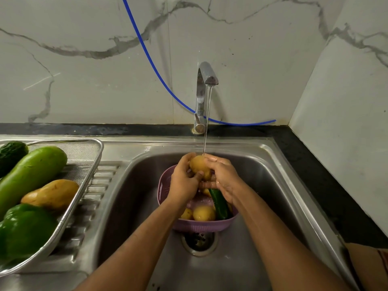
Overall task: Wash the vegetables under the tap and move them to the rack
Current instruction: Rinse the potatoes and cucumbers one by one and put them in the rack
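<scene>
A yellow potato (198, 165) is held under the running tap (205, 80), with my left hand (183, 179) and my right hand (223, 177) both wrapped around it. Below them, in the sink (262, 175), stands a purple colander (165, 181) holding two more potatoes (203, 213) and a dark green cucumber (220, 203). On the left drainboard sits a steel mesh rack (88, 164) with a pale green gourd (31, 171), a potato (51, 194), a green pepper (25, 229) and a dark cucumber (11, 152).
A blue hose (147, 51) runs down the marble wall behind the tap. The sink drain (198, 240) lies just in front of the colander. A black counter edge (327, 181) borders the sink on the right, with a brown box corner (367, 265) at lower right.
</scene>
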The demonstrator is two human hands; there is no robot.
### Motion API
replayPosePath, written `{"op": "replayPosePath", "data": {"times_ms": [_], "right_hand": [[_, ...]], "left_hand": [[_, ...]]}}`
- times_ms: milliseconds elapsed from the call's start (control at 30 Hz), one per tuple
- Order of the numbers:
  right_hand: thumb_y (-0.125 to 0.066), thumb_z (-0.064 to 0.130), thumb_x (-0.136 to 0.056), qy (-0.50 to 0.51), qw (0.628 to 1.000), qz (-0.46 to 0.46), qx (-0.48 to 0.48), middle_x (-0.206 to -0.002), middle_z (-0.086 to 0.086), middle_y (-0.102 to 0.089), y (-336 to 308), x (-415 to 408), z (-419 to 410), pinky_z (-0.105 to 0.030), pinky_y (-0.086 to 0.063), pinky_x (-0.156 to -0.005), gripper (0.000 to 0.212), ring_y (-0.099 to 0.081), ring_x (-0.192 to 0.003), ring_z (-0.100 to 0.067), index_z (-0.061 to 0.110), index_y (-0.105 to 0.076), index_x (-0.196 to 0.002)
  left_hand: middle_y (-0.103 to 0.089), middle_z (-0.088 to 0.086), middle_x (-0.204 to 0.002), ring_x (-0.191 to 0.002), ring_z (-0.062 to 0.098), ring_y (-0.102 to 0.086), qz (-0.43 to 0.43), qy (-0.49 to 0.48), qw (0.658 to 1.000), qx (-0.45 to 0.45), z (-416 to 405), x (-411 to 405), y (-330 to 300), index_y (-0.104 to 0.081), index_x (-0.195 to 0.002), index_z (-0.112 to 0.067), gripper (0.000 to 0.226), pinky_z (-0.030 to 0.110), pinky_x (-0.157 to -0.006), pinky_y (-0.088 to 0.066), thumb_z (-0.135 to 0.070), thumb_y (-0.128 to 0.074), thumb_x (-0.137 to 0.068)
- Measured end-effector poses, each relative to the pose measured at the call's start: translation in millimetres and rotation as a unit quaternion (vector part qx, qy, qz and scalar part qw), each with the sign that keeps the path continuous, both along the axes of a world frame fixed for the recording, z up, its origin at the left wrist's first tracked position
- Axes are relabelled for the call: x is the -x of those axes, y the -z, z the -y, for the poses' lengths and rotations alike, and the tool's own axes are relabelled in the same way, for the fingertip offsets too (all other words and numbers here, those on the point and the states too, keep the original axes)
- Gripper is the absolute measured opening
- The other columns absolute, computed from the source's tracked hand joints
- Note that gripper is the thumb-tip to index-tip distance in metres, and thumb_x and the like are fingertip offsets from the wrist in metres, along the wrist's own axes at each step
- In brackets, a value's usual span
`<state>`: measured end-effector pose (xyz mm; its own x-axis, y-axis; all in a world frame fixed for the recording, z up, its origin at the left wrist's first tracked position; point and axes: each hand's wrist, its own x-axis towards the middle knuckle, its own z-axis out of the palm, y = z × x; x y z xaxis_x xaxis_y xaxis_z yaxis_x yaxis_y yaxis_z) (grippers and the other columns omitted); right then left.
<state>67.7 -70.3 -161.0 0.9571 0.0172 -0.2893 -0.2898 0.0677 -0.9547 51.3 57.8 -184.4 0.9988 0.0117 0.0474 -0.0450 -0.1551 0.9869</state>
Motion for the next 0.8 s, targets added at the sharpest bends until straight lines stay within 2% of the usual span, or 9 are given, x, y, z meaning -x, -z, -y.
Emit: {"op": "replayPosePath", "data": {"times_ms": [133, 233, 333, 400, 500, 567, 633, 733, 800], "right_hand": [[-0.049, 0.037, -0.108, 0.049, 0.991, 0.034, 0.122, -0.11, 0.002, -0.069, 2, 3, -4, -0.033, -0.065, -0.077, 0.033, -0.07, -0.096, -0.016, 0.027, -0.064, -0.135], [-0.043, 0.046, -0.108, 0.057, 0.986, 0.032, 0.152, -0.102, 0.0, -0.072, 1, 3, -6, -0.026, -0.058, -0.069, 0.036, -0.07, -0.093, -0.016, 0.025, -0.065, -0.128], [-0.042, 0.045, -0.109, 0.046, 0.987, 0.045, 0.149, -0.116, -0.002, -0.07, 1, 1, -6, -0.023, -0.054, -0.073, 0.039, -0.066, -0.103, -0.016, 0.026, -0.062, -0.137], [-0.043, 0.038, -0.11, 0.023, 0.989, 0.05, 0.134, -0.118, 0.001, -0.067, 1, 3, -6, -0.024, -0.055, -0.075, 0.037, -0.064, -0.098, -0.013, 0.029, -0.056, -0.143], [-0.045, 0.029, -0.11, 0.013, 0.995, 0.051, 0.09, -0.127, -0.003, -0.065, 4, 2, -7, -0.021, -0.054, -0.067, 0.037, -0.06, -0.088, -0.011, 0.029, -0.054, -0.146], [-0.046, 0.029, -0.109, 0.035, 0.994, 0.06, 0.087, -0.125, -0.004, -0.067, 4, 0, -7, -0.027, -0.059, -0.076, 0.033, -0.065, -0.096, -0.014, 0.028, -0.064, -0.137], [-0.048, 0.032, -0.108, 0.059, 0.991, 0.069, 0.1, -0.12, -0.003, -0.069, 6, -1, -6, -0.038, -0.061, -0.088, 0.029, -0.066, -0.106, -0.019, 0.026, -0.069, -0.127], [-0.057, 0.04, -0.104, 0.098, 0.99, 0.057, 0.086, -0.11, -0.004, -0.073, 8, -2, -5, -0.034, -0.061, -0.079, 0.024, -0.069, -0.101, -0.021, 0.025, -0.072, -0.114], [-0.065, 0.045, -0.098, 0.121, 0.989, 0.046, 0.067, -0.098, -0.001, -0.076, 8, -2, -4, -0.038, -0.062, -0.082, 0.022, -0.072, -0.096, -0.02, 0.025, -0.075, -0.1]], "left_hand": [[-0.064, -0.007, -0.123, -0.112, 0.009, -0.063, -0.005, 0.014, 0.999, -0.029, 1, 0, 0, -0.053, -0.142, -0.027, 0.048, 0.018, -0.074, -0.057, -0.016, -0.067, -0.097], [-0.064, -0.01, -0.114, -0.103, 0.006, -0.064, -0.017, 0.013, 1.0, -0.015, 3, 1, -5, -0.055, -0.133, -0.029, 0.037, 0.02, -0.077, -0.056, -0.028, -0.067, -0.098], [-0.069, -0.001, -0.113, -0.103, 0.015, -0.069, -0.074, 0.004, 0.994, 0.085, 5, 4, -9, -0.06, -0.128, -0.025, 0.031, 0.036, -0.089, -0.061, -0.024, -0.067, -0.098], [-0.073, 0.006, -0.113, -0.105, 0.023, -0.072, -0.122, -0.005, 0.98, 0.159, 5, 2, -9, -0.063, -0.127, -0.021, 0.029, 0.046, -0.093, -0.06, -0.019, -0.067, -0.098], [-0.074, 0.013, -0.112, -0.103, 0.024, -0.074, -0.182, -0.014, 0.944, 0.275, 4, 1, -12, -0.063, -0.124, -0.013, 0.024, 0.042, -0.093, -0.061, -0.017, -0.063, -0.1], [-0.072, 0.01, -0.114, -0.098, 0.021, -0.075, -0.163, -0.006, 0.953, 0.256, 5, 1, -11, -0.059, -0.125, -0.015, 0.027, 0.036, -0.087, -0.062, -0.015, -0.065, -0.099], [-0.069, 0.008, -0.115, -0.097, 0.02, -0.075, -0.136, 0.009, 0.97, 0.203, 9, 4, -11, -0.055, -0.125, -0.017, 0.031, 0.036, -0.084, -0.063, -0.016, -0.069, -0.096], [-0.067, 0.002, -0.11, -0.095, 0.013, -0.071, -0.096, 0.024, 0.989, 0.106, 11, 6, -8, -0.054, -0.121, -0.021, 0.03, 0.026, -0.076, -0.062, -0.02, -0.07, -0.096], [-0.065, -0.003, -0.11, -0.097, 0.009, -0.068, -0.064, 0.04, 0.996, 0.042, 12, 6, -6, -0.052, -0.122, -0.024, 0.031, 0.023, -0.074, -0.06, -0.021, -0.069, -0.096]]}}
